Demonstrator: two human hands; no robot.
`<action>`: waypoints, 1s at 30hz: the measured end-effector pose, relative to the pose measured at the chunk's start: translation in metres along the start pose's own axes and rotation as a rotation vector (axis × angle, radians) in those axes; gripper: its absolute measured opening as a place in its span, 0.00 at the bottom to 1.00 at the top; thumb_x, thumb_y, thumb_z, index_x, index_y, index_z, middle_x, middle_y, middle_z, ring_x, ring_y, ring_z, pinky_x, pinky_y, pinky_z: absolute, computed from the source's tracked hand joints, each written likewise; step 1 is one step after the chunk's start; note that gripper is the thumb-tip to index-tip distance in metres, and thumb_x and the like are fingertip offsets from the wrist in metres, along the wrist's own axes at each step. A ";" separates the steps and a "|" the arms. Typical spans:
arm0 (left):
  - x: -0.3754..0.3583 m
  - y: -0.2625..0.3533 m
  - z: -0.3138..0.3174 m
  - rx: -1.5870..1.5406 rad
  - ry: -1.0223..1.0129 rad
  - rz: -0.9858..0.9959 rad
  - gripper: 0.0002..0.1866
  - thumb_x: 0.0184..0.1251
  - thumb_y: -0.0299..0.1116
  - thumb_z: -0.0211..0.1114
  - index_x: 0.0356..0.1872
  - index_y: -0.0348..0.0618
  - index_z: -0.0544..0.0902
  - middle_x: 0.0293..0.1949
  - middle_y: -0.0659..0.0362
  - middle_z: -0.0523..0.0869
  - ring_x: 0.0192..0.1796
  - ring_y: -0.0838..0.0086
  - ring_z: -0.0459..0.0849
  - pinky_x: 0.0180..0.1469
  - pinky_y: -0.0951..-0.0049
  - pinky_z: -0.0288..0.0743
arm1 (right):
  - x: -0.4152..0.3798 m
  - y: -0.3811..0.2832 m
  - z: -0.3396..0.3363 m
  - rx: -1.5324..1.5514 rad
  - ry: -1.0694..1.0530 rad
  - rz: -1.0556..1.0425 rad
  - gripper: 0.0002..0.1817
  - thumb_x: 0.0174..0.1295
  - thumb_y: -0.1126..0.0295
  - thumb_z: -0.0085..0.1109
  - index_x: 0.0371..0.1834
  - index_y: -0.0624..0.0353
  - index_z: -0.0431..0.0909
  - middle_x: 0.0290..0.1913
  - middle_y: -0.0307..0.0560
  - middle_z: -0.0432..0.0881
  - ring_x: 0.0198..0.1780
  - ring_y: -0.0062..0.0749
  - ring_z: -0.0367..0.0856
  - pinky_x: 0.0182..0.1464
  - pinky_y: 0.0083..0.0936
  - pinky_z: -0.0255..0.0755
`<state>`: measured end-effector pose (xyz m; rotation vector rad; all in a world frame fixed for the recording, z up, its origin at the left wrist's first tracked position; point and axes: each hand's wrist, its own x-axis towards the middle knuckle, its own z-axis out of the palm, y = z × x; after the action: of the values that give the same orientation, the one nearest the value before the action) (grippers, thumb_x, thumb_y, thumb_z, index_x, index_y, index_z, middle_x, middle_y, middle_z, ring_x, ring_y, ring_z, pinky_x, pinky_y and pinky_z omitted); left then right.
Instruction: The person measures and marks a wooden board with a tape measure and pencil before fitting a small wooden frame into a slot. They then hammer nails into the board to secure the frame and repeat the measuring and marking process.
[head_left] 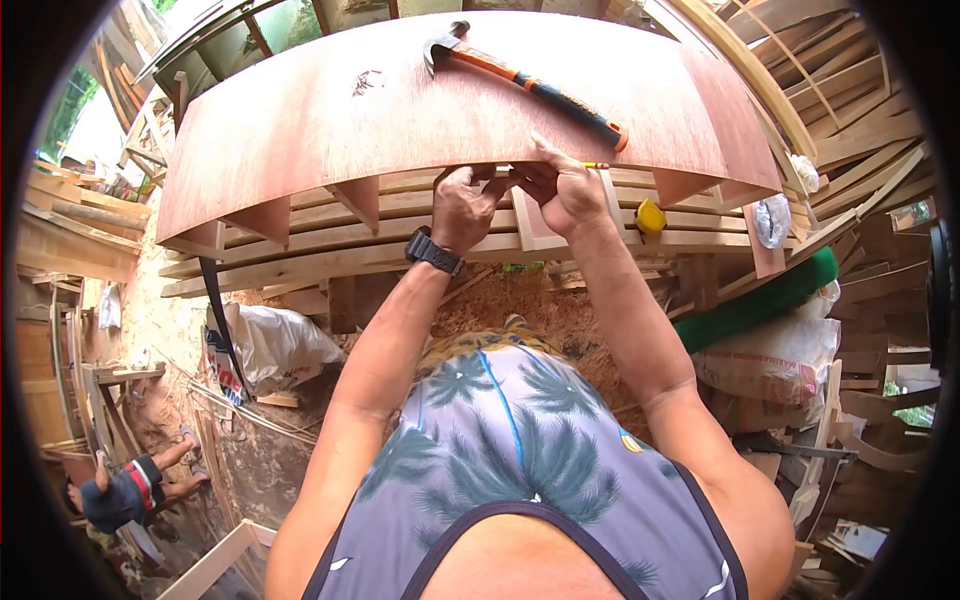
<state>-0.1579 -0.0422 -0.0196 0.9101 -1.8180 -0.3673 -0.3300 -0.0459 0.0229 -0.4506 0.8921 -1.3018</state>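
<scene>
A curved plywood panel [300, 130] with upright ribs under it lies across wooden slats. At its front edge, my left hand [463, 205], wearing a black watch [434, 250], is closed with its fingertips at a small pale wood piece [502, 171]. My right hand [572, 195] is beside it, thumb against the panel and other fingers curled beneath the edge. A yellow pencil [596, 165] juts out to the right from that hand. The fingertips are partly hidden. On the panel rests a claw hammer [535, 85] with an orange and black handle.
A yellow tape measure [650, 216] sits on the slats [380, 240], right of my hands. A green roll [760, 298] and white sacks [270, 345] lie below. Stacked lumber [850, 90] stands at right. Another person [125, 490] is at lower left.
</scene>
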 end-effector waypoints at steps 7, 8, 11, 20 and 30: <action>0.003 0.002 -0.002 -0.093 -0.018 -0.125 0.09 0.66 0.25 0.71 0.44 0.32 0.88 0.40 0.53 0.93 0.40 0.76 0.88 0.45 0.72 0.81 | -0.004 0.001 0.006 0.039 -0.052 0.006 0.16 0.76 0.65 0.54 0.59 0.62 0.81 0.45 0.50 0.88 0.47 0.39 0.89 0.57 0.39 0.83; 0.005 0.006 -0.005 -0.198 -0.034 -0.254 0.09 0.66 0.25 0.70 0.44 0.32 0.88 0.40 0.53 0.93 0.41 0.77 0.87 0.45 0.73 0.81 | -0.004 0.001 0.005 0.051 -0.054 -0.005 0.15 0.76 0.65 0.54 0.57 0.62 0.81 0.45 0.50 0.88 0.48 0.40 0.89 0.57 0.39 0.83; 0.011 0.015 -0.011 -0.309 -0.046 -0.392 0.09 0.65 0.24 0.70 0.44 0.32 0.88 0.40 0.54 0.93 0.41 0.77 0.87 0.45 0.73 0.81 | -0.004 0.004 0.006 0.070 -0.067 -0.031 0.14 0.77 0.65 0.54 0.55 0.63 0.81 0.45 0.50 0.88 0.49 0.41 0.89 0.57 0.40 0.83; 0.010 0.006 -0.009 -0.339 -0.021 -0.367 0.10 0.65 0.27 0.72 0.44 0.33 0.89 0.40 0.50 0.93 0.40 0.72 0.90 0.45 0.71 0.83 | -0.002 0.005 0.004 0.081 -0.122 -0.044 0.16 0.77 0.66 0.51 0.58 0.66 0.80 0.48 0.56 0.89 0.49 0.45 0.90 0.58 0.43 0.83; 0.009 0.003 -0.009 -0.341 -0.005 -0.326 0.11 0.65 0.31 0.75 0.46 0.36 0.90 0.40 0.49 0.93 0.39 0.71 0.91 0.43 0.70 0.83 | -0.003 0.006 0.002 0.112 -0.165 -0.046 0.17 0.78 0.66 0.51 0.60 0.67 0.78 0.50 0.56 0.88 0.50 0.47 0.90 0.61 0.44 0.83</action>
<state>-0.1529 -0.0457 -0.0080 0.9601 -1.5466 -0.8568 -0.3247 -0.0424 0.0203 -0.4858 0.6710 -1.3289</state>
